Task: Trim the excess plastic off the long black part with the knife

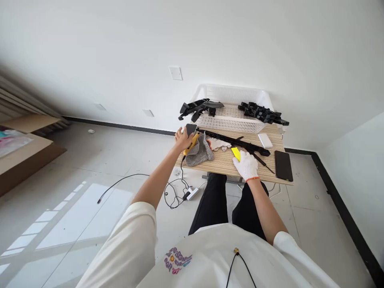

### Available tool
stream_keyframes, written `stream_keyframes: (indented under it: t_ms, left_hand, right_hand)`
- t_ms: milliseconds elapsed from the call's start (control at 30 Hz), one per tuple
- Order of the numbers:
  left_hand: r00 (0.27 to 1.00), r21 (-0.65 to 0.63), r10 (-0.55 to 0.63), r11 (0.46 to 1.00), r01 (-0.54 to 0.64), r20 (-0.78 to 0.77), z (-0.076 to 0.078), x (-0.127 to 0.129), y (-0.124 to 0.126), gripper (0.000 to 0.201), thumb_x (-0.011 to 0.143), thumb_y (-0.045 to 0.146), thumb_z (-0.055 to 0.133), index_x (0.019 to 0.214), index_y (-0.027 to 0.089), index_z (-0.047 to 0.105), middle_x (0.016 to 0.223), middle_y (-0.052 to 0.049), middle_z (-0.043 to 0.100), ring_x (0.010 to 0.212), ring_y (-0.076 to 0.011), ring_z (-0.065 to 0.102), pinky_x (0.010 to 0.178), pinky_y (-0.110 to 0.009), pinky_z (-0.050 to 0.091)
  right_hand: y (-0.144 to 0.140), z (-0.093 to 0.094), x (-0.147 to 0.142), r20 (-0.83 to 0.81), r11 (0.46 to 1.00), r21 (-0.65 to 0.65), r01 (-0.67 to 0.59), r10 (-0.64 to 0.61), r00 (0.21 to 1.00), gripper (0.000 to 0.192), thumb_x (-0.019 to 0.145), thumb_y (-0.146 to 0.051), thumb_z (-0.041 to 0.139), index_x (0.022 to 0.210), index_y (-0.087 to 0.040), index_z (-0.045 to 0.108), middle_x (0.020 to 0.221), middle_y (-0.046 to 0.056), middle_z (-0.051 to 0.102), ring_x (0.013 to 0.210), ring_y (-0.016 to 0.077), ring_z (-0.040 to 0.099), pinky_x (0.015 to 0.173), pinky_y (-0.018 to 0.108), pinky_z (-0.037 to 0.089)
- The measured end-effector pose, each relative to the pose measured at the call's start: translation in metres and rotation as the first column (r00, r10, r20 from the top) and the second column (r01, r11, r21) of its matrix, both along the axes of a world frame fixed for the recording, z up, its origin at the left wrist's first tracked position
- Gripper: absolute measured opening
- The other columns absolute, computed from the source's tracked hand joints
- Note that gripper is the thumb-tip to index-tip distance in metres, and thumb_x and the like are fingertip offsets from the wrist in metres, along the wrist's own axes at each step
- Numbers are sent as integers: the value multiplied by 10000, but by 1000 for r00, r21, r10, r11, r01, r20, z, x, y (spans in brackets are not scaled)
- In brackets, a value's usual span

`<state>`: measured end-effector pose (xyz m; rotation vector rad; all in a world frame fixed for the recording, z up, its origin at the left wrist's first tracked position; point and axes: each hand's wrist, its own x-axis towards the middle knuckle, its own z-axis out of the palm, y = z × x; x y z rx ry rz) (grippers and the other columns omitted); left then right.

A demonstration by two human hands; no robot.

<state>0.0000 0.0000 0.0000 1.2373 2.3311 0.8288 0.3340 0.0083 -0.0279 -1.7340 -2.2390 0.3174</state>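
— Fingers first: what do you see?

— Left hand (183,139), bare, is curled around a yellow tool (191,144) at the table's (222,162) left edge, with a grey cloth (199,153) just beside it. A cord (180,182) drops from there to the floor. Right hand (247,165), in a white glove, lies knuckles up; I cannot tell how far its fingers are spread. Its fingertips touch a yellow piece (236,153), which sits against a long black part (237,143) running across the tabletop.

— Containers?

— I see one white basket (232,108) at the far edge, against the wall. Black parts (200,108) hang over its left rim, more black parts (263,114) over its right.

— Room to move?

— Tight on top. A phone (283,165) lies near the right edge, a white box (265,140) behind it. Open floor lies to the left, a cardboard box (24,144) well apart.
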Motion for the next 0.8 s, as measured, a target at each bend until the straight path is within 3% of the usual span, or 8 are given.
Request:
stream_keyframes:
  t_ms: [67,133,233,300,433,600,700,800]
  left_hand:
    - [996,159,-22,987,8,83,5,26,-8,613,985,372,494,1563,200,383,1725,-173,194,1606,-360,115,1269,-523,162]
    - [961,251,-93,968,26,262,8,58,-10,469,970,273,531,1434,206,521,1624,-162,386,1537,-328,301,1246,-476,257]
    - [869,180,-164,980,88,467,2,116,-2,241,947,219,619,1176,167,674,1264,-140,675,1246,-290,608,1105,-427,461]
    - [773,100,-155,988,118,615,-5,157,9,192,958,244,653,1101,126,697,1104,-137,719,1071,-271,684,970,-420,557]
    - [591,20,-58,997,70,804,-17,219,38,380,992,385,657,1291,151,633,1276,-118,667,1086,-236,685,918,-446,607]
    - [480,3,63,991,-136,875,-23,240,73,417,988,391,662,1331,159,613,1327,-123,644,1135,-251,670,949,-470,597]
    - [446,-13,113,975,-223,888,-26,244,86,414,988,388,662,1334,164,613,1334,-121,641,1142,-252,668,955,-473,595]
    - [421,-8,122,965,-263,899,-27,249,90,412,989,388,662,1333,167,613,1334,-120,642,1143,-252,668,955,-472,595]
  right_hand:
    - [-6,-4,10,-95,1000,-23,-16,13,995,515,910,-422,651,1335,-131,634,1211,205,680,1132,359,611,957,460,441]
    - [-14,-7,26,-218,998,-58,-3,-10,976,515,904,-414,650,1333,-131,633,1177,195,697,1090,342,634,943,450,455]
    - [-23,-8,52,-439,991,-130,38,-92,894,500,934,-491,584,1304,-159,632,1026,138,717,894,266,668,797,379,504]
    - [-29,-9,67,-584,982,-185,45,-147,798,520,948,-587,513,1253,-185,639,860,70,686,705,199,631,651,317,494]
    - [-50,-14,91,-780,961,-277,7,-229,582,580,892,-710,481,1123,-204,647,623,-39,520,464,111,439,450,241,372]
    - [-90,-34,112,-856,927,-369,-64,-313,412,534,794,-667,598,1037,-193,645,568,-82,427,419,82,323,375,217,258]
    - [-103,-41,119,-865,915,-396,-78,-343,367,465,782,-589,650,1012,-185,647,586,-81,437,440,76,333,383,207,264]
    - [-108,-37,123,-868,910,-407,-76,-360,343,405,790,-520,673,1008,-179,654,589,-85,432,452,70,328,398,204,263]
